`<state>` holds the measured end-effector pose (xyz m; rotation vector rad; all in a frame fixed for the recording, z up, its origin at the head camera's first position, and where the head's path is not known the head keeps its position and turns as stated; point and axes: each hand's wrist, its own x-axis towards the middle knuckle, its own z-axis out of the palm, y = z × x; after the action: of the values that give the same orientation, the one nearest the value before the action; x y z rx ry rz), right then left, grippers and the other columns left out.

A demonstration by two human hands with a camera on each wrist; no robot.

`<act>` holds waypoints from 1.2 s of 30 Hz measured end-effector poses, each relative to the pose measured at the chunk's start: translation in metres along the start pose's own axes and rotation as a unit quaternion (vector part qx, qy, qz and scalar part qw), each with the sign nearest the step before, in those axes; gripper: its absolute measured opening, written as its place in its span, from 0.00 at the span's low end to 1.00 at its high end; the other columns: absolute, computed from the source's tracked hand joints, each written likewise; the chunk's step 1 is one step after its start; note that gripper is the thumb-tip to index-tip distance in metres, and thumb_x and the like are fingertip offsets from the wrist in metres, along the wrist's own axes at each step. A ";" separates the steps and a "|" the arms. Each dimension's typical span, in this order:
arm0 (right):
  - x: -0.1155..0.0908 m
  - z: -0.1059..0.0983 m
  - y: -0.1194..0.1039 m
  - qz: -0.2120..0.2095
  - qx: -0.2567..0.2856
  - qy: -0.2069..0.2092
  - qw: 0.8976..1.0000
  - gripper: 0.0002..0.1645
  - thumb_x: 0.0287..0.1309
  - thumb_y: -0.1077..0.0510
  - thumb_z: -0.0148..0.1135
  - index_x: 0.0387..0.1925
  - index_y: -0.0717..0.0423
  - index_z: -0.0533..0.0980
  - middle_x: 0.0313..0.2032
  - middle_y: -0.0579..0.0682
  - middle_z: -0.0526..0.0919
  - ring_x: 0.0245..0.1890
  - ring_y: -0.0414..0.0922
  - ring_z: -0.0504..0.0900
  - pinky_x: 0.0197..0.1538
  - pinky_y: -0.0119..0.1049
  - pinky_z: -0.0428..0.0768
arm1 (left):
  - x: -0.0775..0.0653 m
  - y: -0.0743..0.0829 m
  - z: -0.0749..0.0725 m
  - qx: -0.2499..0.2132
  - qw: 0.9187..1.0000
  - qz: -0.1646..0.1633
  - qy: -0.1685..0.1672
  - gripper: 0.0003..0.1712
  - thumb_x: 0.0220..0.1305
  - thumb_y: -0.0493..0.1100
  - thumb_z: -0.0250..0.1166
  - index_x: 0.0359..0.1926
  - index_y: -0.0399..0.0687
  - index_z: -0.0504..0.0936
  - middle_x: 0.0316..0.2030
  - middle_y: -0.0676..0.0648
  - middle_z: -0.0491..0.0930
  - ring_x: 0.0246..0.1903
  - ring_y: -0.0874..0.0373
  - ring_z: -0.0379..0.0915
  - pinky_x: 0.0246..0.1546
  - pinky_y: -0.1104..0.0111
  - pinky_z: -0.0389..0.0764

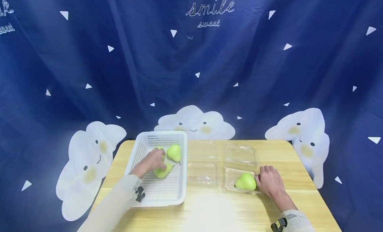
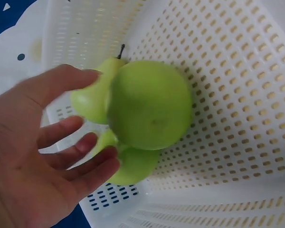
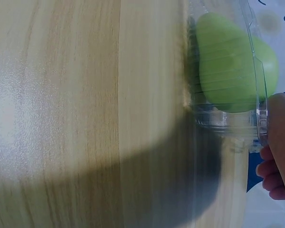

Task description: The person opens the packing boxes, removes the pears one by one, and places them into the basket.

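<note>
In the head view my left hand (image 1: 154,158) is inside the white perforated basket (image 1: 181,192), over three green pears. One pear (image 1: 173,152) lies to its right, another pear (image 1: 162,172) just below the fingers, and the third is partly hidden behind the hand. The left wrist view has the fingers spread and gently bent beside the nearest pear (image 2: 152,104), not closed around it. My right hand (image 1: 270,180) pinches the right edge of a clear plastic clamshell container (image 1: 230,172). Inside that container rests a green pear (image 1: 246,181).
The right container's lid (image 1: 239,153) lies folded open toward the back. A second clear clamshell container (image 1: 202,173) sits open between the basket and the right container. All stand on a wooden table (image 1: 281,152), with a dark blue curtain (image 1: 191,89) behind it.
</note>
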<state>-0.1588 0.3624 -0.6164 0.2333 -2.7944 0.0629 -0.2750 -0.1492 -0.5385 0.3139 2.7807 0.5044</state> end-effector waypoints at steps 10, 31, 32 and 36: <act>0.000 -0.002 -0.001 -0.003 -0.005 -0.008 1.000 0.13 0.55 0.58 0.67 0.25 0.61 0.72 0.23 0.55 0.75 0.27 0.53 0.72 0.35 0.51 0.78 | 0.009 0.018 -0.002 -0.003 0.995 0.042 0.089 0.35 0.52 0.54 0.71 0.58 0.41 0.80 0.54 0.42 0.83 0.48 0.50 0.80 0.51 0.55 0.86; 0.001 0.001 -0.002 -0.005 -0.010 -0.016 1.000 0.13 0.56 0.57 0.66 0.25 0.61 0.73 0.23 0.54 0.75 0.27 0.52 0.72 0.36 0.49 0.79 | 0.021 0.123 0.012 -0.021 0.987 0.123 0.105 0.34 0.61 0.60 0.68 0.61 0.46 0.78 0.57 0.46 0.80 0.58 0.50 0.76 0.61 0.57 0.82; 0.001 0.000 -0.002 -0.004 -0.009 -0.015 1.000 0.13 0.56 0.57 0.66 0.25 0.61 0.73 0.23 0.54 0.75 0.27 0.51 0.72 0.35 0.49 0.79 | 0.021 0.129 0.014 -0.022 0.986 0.129 0.101 0.34 0.61 0.61 0.68 0.61 0.46 0.77 0.58 0.46 0.80 0.58 0.49 0.75 0.61 0.57 0.82; 0.001 0.000 -0.001 0.000 -0.005 -0.003 1.000 0.13 0.55 0.57 0.66 0.24 0.60 0.72 0.23 0.53 0.73 0.26 0.51 0.70 0.34 0.48 0.77 | 0.021 0.152 0.022 -0.018 0.984 0.157 0.086 0.35 0.62 0.61 0.66 0.62 0.46 0.76 0.59 0.46 0.79 0.60 0.50 0.74 0.62 0.58 0.81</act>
<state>-0.1593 0.3609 -0.6157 0.2326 -2.8009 0.0493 -0.2630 0.0021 -0.5070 0.7414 2.8969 0.6846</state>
